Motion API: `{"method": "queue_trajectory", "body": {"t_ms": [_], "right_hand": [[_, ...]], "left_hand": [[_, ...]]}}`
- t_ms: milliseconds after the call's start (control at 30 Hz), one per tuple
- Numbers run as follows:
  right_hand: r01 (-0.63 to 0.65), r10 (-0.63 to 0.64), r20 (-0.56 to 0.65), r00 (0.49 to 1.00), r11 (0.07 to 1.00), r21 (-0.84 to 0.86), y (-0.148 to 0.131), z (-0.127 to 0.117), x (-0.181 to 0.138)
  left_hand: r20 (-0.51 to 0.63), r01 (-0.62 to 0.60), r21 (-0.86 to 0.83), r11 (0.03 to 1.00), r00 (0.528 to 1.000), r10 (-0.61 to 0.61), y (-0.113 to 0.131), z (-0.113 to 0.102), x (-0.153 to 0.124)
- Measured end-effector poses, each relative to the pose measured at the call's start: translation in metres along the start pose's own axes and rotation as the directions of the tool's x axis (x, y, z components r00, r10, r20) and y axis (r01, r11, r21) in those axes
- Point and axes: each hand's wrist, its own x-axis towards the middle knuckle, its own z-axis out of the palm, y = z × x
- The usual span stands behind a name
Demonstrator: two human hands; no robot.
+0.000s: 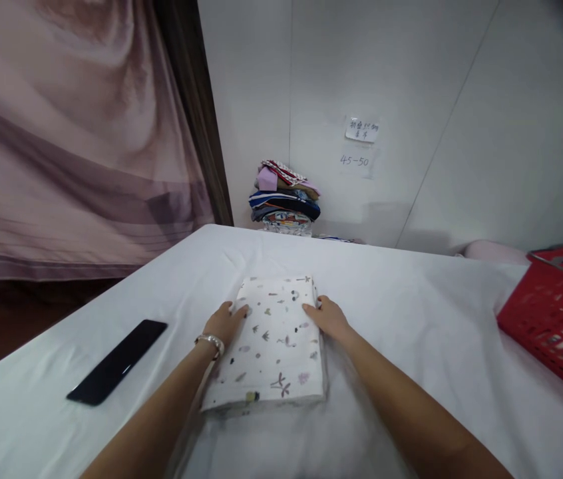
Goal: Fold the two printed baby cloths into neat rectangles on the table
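A folded white cloth with small printed flowers and birds (pixel 274 342) lies flat on the white-covered table (pixel 411 313) in front of me. My left hand (pixel 224 322), with a bracelet at the wrist, rests on the cloth's left edge, fingers curled over it. My right hand (pixel 329 316) holds the right edge near the far corner, fingers tucked against the side of the fold. Both hands grip the cloth from opposite sides.
A black phone (pixel 118 361) lies on the table to the left. A red plastic basket (pixel 556 313) stands at the right edge. A stack of folded clothes (pixel 284 197) sits at the far end against the white wall. A pink curtain (pixel 72 133) hangs on the left.
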Motion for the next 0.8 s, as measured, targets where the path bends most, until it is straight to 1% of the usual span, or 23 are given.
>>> {"method": "queue_trajectory", "body": {"t_ms": [67, 133, 200, 267, 400, 500, 600, 700, 800], "right_hand": [[0.034, -0.034, -0.010, 0.999, 0.999, 0.012, 0.000, 0.004, 0.005], [0.072, -0.071, -0.035, 0.997, 0.997, 0.025, 0.000, 0.008, 0.008], [0.081, -0.080, -0.049, 0.996, 0.996, 0.020, -0.001, 0.011, 0.009], [0.068, -0.068, -0.037, 0.997, 0.998, -0.005, -0.001, 0.012, 0.010], [0.035, -0.035, -0.002, 0.999, 0.997, -0.062, 0.000, 0.009, 0.014], [0.004, -0.007, -0.035, 0.999, 0.996, -0.085, -0.002, 0.003, 0.018], [-0.013, 0.003, -0.095, 0.995, 0.994, -0.106, -0.007, 0.000, 0.025], [-0.004, -0.007, -0.081, 0.997, 0.991, -0.132, -0.012, 0.002, 0.032], [0.012, -0.024, -0.078, 0.997, 0.988, -0.152, -0.014, 0.007, 0.037]], "left_hand": [[0.008, 0.000, 0.010, 1.000, 1.000, 0.000, 0.003, 0.001, 0.003], [-0.029, -0.012, -0.005, 1.000, 1.000, 0.012, 0.001, 0.003, 0.004], [-0.067, -0.019, -0.019, 1.000, 0.998, 0.017, -0.003, 0.007, 0.004], [-0.079, -0.018, -0.012, 1.000, 0.997, 0.017, -0.008, 0.010, 0.004], [-0.025, -0.004, -0.004, 1.000, 1.000, 0.004, -0.011, 0.008, 0.007], [0.000, 0.024, -0.033, 0.999, 1.000, -0.024, -0.009, 0.002, 0.011], [-0.038, 0.038, -0.046, 0.998, 0.998, -0.040, -0.007, -0.001, 0.015], [-0.062, 0.035, -0.053, 0.998, 0.997, -0.039, -0.006, 0.004, 0.019], [-0.098, 0.004, -0.059, 0.998, 0.995, -0.010, -0.007, 0.011, 0.019]]}}
